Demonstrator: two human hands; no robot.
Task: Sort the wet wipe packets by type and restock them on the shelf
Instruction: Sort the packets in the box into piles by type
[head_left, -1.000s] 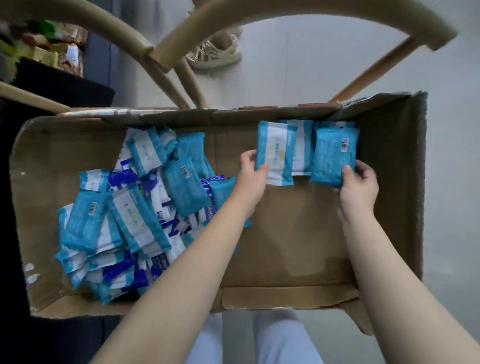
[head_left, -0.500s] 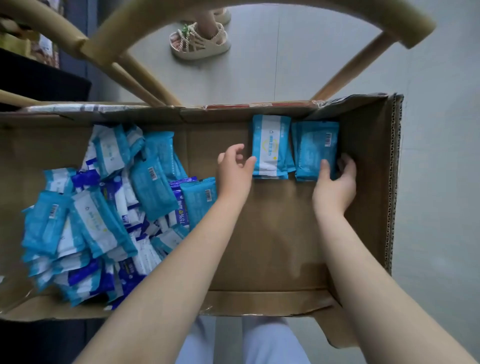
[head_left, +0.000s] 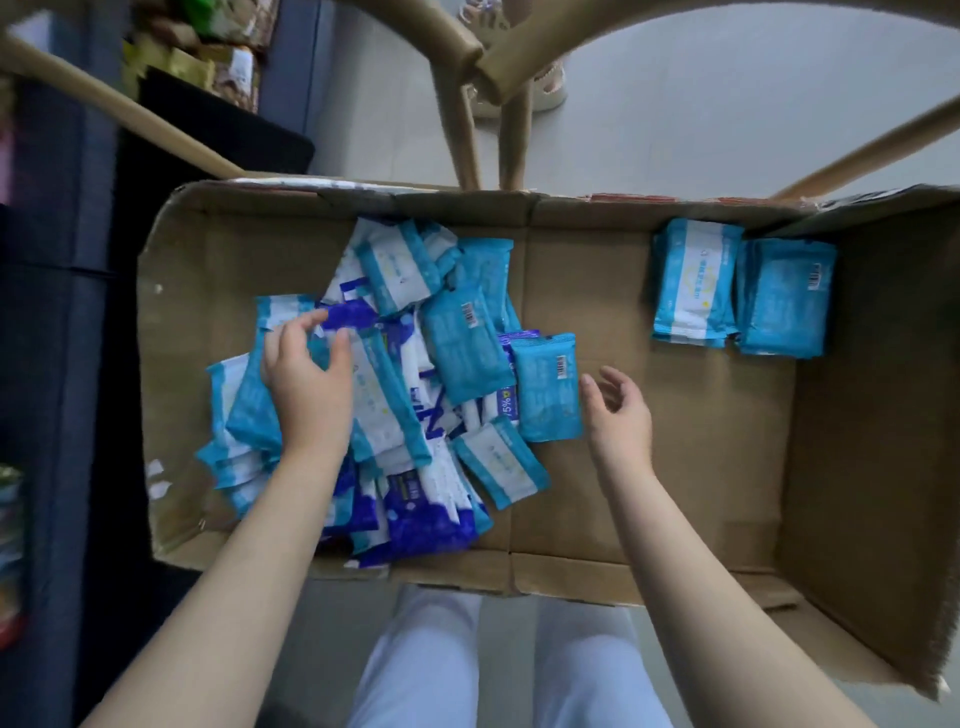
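Over the mixed pile (head_left: 395, 415), the left hand (head_left: 306, 374) rests with fingers spread, gripping nothing; the right hand (head_left: 618, 410) hangs empty, relaxed, just beside a light-blue packet (head_left: 548, 387). Both have left the two sorted stacks (head_left: 693, 283), now far beyond the right hand against the box wall (head_left: 597, 221): likely another pick begins.

Tan chair frame (head_left: 511, 57) above the cardboard box (head_left: 727, 441); two spindles run down to the box's far wall. Beige sandal (head_left: 548, 96) on grey floor (head_left: 727, 119), partly hidden by the spindles. Upper left: blurred packaged goods (head_left: 228, 57) beside a black slab (head_left: 208, 140). Dark blue furniture (head_left: 57, 322) along left edge
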